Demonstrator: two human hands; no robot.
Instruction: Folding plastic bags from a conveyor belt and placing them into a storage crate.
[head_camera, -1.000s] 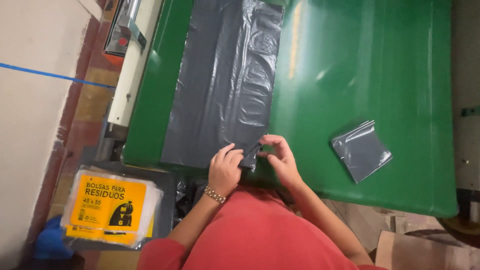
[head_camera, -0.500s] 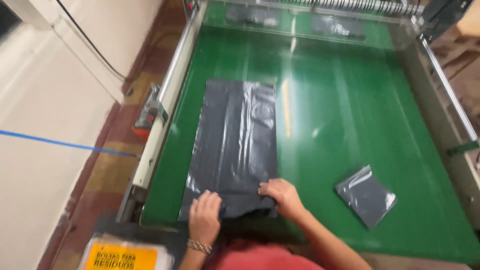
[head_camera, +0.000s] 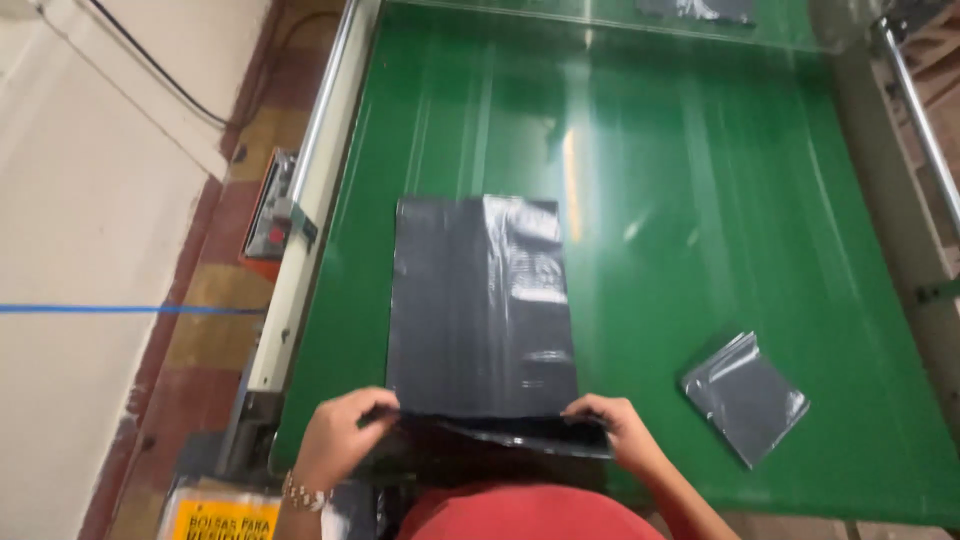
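A flat dark grey plastic bag lies lengthwise on the green conveyor belt. Its near end is folded over toward me. My left hand pinches the left corner of that fold, and my right hand pinches the right corner. A smaller folded grey bag rests on the belt to the right of my right hand, apart from it.
A metal side rail with an orange control box runs along the belt's left edge. More grey bags lie at the belt's far end. A yellow-labelled pack of bags sits at the lower left. A metal frame borders the right.
The long bag has been folded shorter, its near end brought over. Both hands moved apart to the fold's corners. The view tilted up along the belt.
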